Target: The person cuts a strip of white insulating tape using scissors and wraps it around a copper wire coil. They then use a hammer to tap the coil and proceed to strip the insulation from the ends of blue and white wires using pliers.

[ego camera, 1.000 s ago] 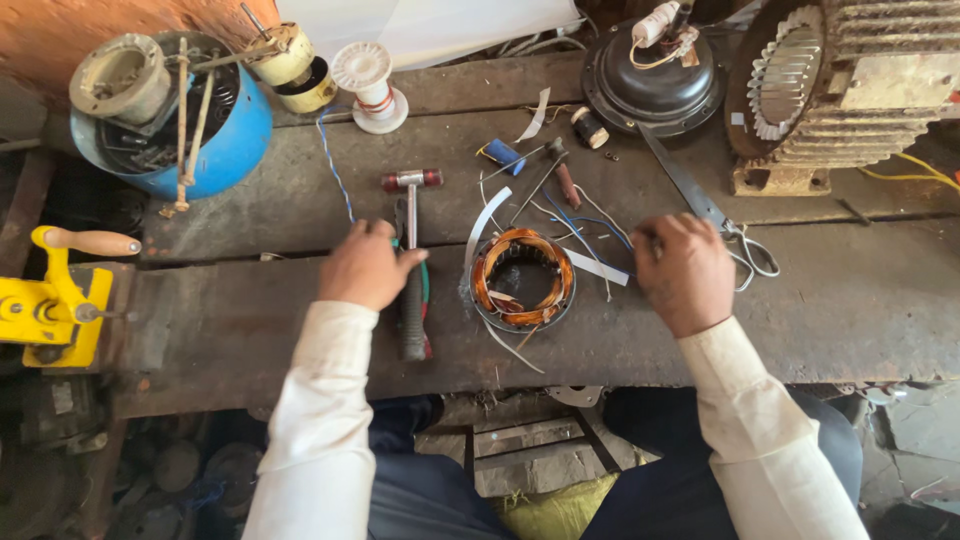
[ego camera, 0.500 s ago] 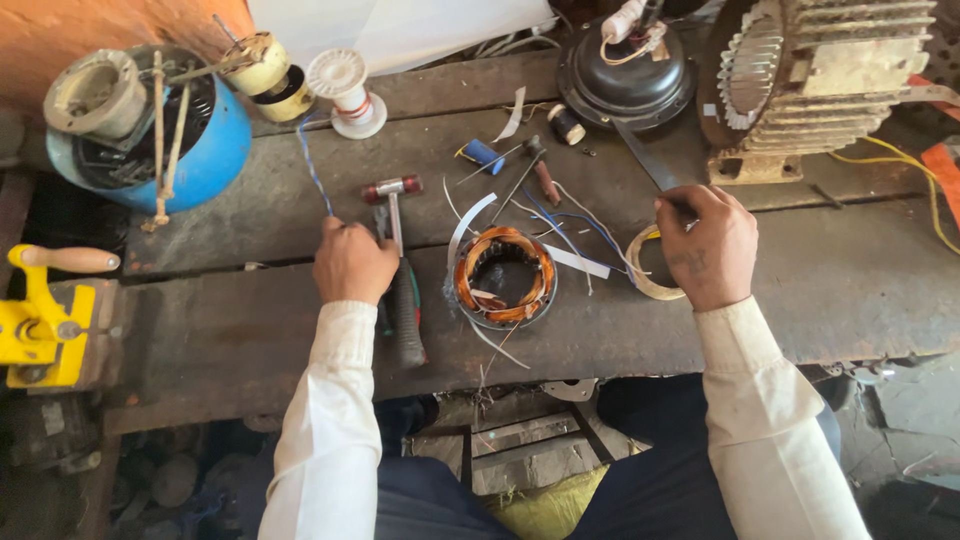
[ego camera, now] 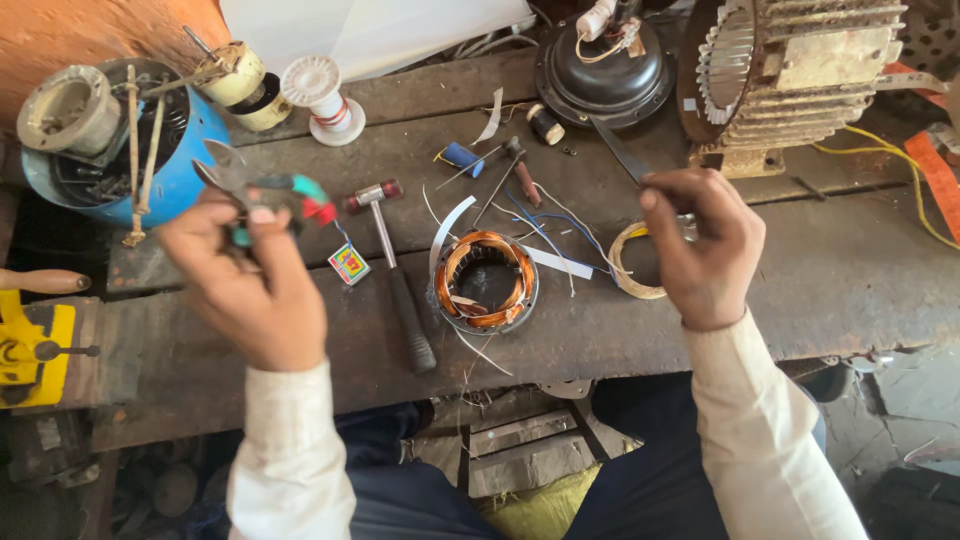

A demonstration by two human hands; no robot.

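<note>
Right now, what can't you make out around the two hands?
Head view only:
- Left hand tool: fingers cover the handles and the jaws are blurred, so pliers or cutters is unclear.
- Right hand: what it pinches is too small, hidden by the fingers.
- Tape ring: partly behind the right hand.
- Motor: cut off at the top edge.

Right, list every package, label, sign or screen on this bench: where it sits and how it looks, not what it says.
Small box: flat on the wooden bench, just left of the hammer and below the left hand; a little square packet with a printed face in red, yellow and blue.
Pale tag: on the dark end of the finned motor housing at upper right; small, whitish, too small to tell more.
No signs or screens in view.
</note>
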